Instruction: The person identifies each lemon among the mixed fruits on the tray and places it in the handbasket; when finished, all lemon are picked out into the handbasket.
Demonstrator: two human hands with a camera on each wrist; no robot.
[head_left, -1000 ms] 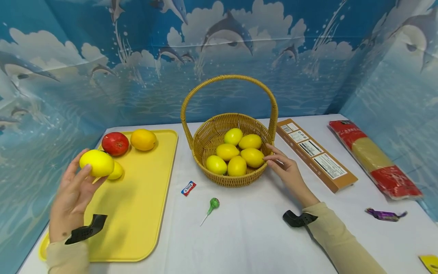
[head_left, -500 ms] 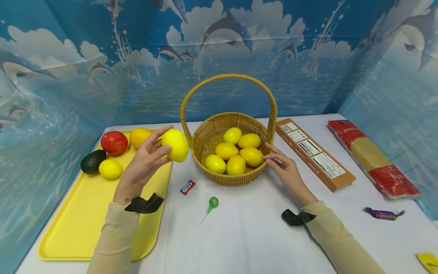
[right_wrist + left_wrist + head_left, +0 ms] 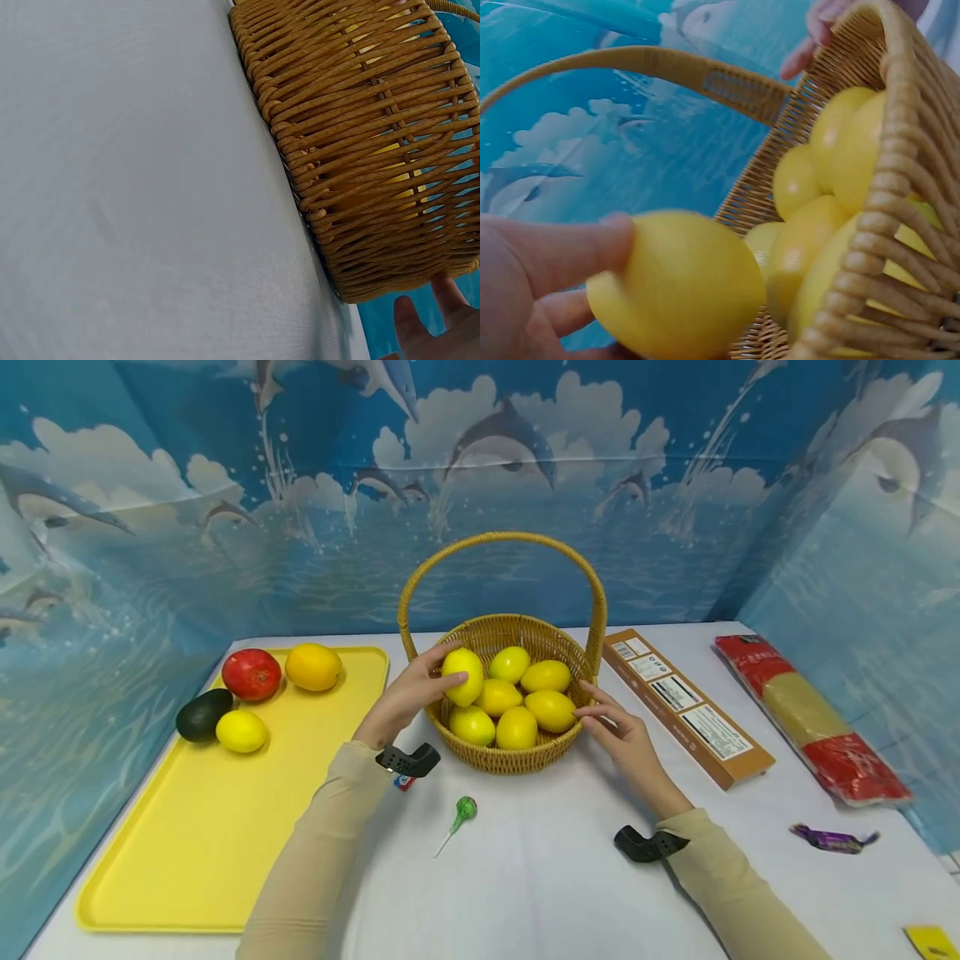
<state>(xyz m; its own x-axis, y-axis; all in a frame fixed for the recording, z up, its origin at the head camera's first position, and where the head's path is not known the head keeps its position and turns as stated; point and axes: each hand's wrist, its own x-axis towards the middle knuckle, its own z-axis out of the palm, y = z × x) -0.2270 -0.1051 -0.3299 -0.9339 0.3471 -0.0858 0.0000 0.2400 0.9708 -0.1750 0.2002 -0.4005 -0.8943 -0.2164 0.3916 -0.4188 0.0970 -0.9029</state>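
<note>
In the head view my left hand (image 3: pixel 408 695) pinches a yellow lemon (image 3: pixel 463 677) between thumb and fingers. The lemon is over the left side of the wicker basket (image 3: pixel 510 763), beside several other lemons (image 3: pixel 550 711) inside. The left wrist view shows this held lemon (image 3: pixel 682 285) close to the basket's woven rim (image 3: pixel 896 142). My right hand (image 3: pixel 626 742) rests its fingers on the basket's right rim. In the right wrist view a finger (image 3: pixel 448 296) touches the basket's side, while the thumb's contact is hard to make out.
A yellow tray (image 3: pixel 225 835) at left bears a pomegranate (image 3: pixel 252 674), a yellow-orange fruit (image 3: pixel 313 667), an avocado (image 3: pixel 205 715) and a lemon (image 3: pixel 242 731). A lollipop (image 3: pixel 466 809) lies in front. At right are a brown box (image 3: pixel 686 706), a red packet (image 3: pixel 813 718) and a purple-wrapped candy (image 3: pixel 832 840).
My left hand has carried the lemon rightward from above the tray to the basket's left side. My right hand has stayed at the right rim.
</note>
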